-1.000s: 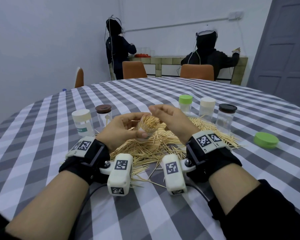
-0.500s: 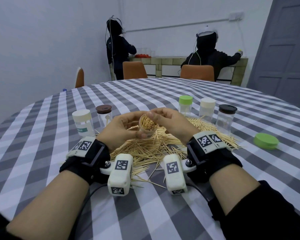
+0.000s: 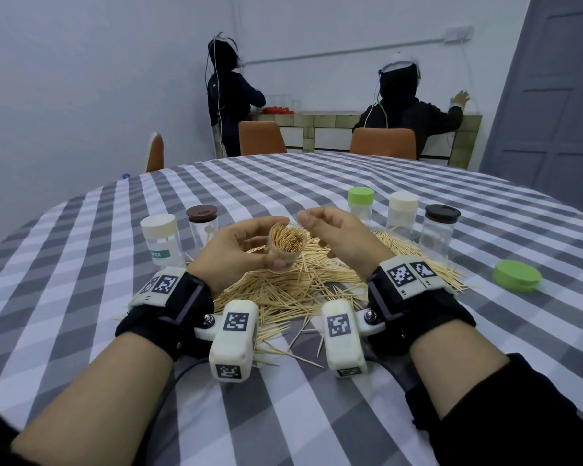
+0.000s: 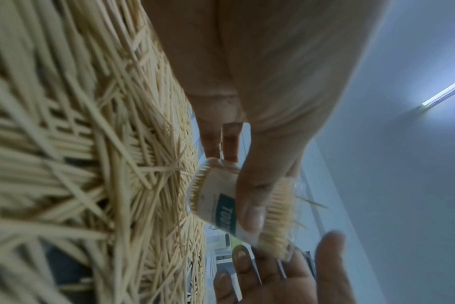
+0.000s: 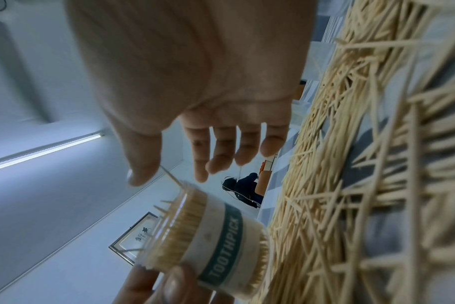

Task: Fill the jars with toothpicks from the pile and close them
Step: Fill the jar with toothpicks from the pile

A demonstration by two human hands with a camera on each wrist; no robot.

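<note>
My left hand (image 3: 273,250) grips an open clear jar (image 3: 288,238) labelled TOOTHPICK, packed full of toothpicks and tilted toward me above the pile (image 3: 283,294). The right hand (image 3: 312,223) hovers just right of the jar's rim, fingers relaxed and holding nothing. In the right wrist view the right hand (image 5: 169,174) spreads above the jar (image 5: 210,232), and a few picks stick up past the rim. In the left wrist view my thumb (image 4: 252,211) lies across the jar (image 4: 216,197). A loose green lid (image 3: 517,275) lies on the table at the right.
Closed jars stand behind the pile: cream-lidded (image 3: 162,240) and brown-lidded (image 3: 202,227) on the left, green-lidded (image 3: 360,205), cream-lidded (image 3: 403,213) and dark-lidded (image 3: 440,233) on the right. The checked tablecloth (image 3: 317,415) covers the round table. Two people and orange chairs are at the back.
The toothpicks that stuck out of the jar now sit nearly level inside it. The right hand has come off the rim, slightly up and to the right. The left hand kept its hold.
</note>
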